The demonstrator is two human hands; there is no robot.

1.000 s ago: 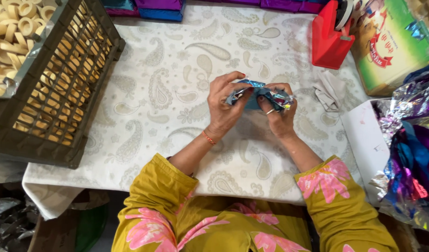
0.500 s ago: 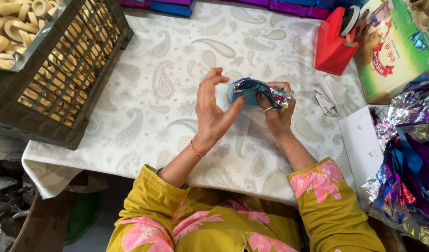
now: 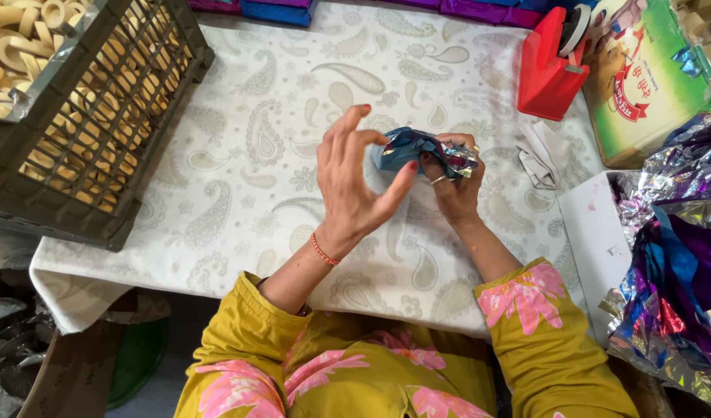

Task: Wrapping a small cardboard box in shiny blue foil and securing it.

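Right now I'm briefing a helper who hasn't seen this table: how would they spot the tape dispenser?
Start at the white paisley tablecloth and follow its far edge rightward. Just before the green printed box stands the tape dispenser. It is the only solid red, hard plastic thing there, unlike the crinkled shiny foil wrappers nearby.

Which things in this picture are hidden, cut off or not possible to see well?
Head view:
- What the blue foil wrapper encloses: hidden by the foil and the right hand.
- Left hand: its palm faces away.
- Crate: cut off by the left and top edges.
- Foil pile: cut off by the right edge.
- Red tape dispenser: top cut off.
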